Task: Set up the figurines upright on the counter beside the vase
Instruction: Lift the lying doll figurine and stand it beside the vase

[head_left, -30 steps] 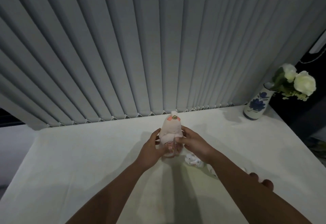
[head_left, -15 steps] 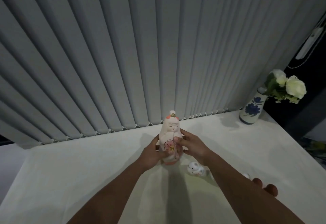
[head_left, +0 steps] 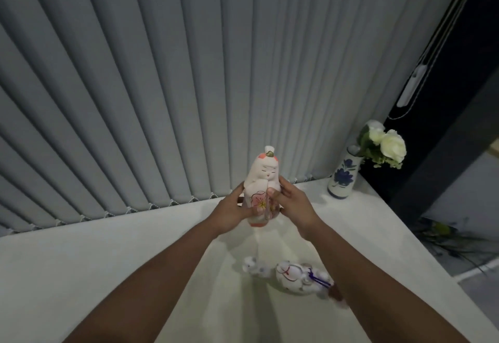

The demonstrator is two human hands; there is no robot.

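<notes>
Both hands gripping tall white-and-pink ceramic doll figurine (head_left: 262, 186) at frame centre: left hand (head_left: 234, 209), right hand (head_left: 293, 202). Long axis upright, base above white bench (head_left: 81, 261). Blue-flowered white vase (head_left: 343, 178) lying right, upper; right hand nearer.

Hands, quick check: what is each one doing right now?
Left hand: closed on the doll figurine, held upright.
Right hand: closed on the same doll figurine from the other side.
</notes>
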